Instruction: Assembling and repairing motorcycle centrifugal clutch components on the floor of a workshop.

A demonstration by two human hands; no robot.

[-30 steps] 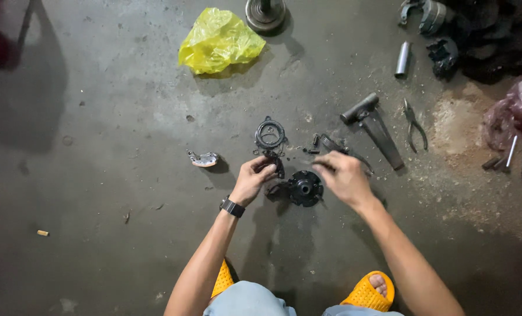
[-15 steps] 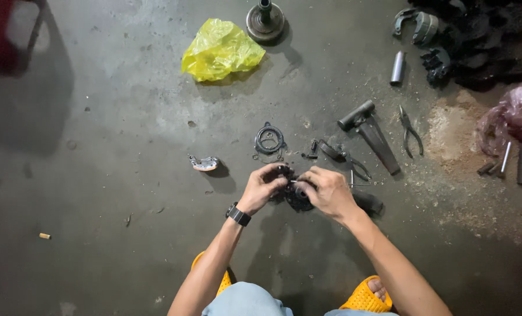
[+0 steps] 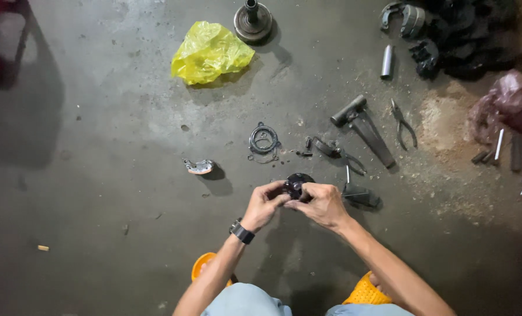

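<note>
Head view: left hand (image 3: 265, 204) and right hand (image 3: 322, 203) now meet, both pinching the dark round gear part (image 3: 296, 184), lifted off the concrete floor (image 3: 97, 175) where it lay a second ago; ring gasket (image 3: 264, 140) lies just beyond, unmoved.

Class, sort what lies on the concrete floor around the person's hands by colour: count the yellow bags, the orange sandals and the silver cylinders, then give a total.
Yellow plastic bag: 1
Orange sandals: 2
Silver cylinder: 1
Total: 4

Both the left hand and the right hand grip a small dark round part above the floor.
</note>
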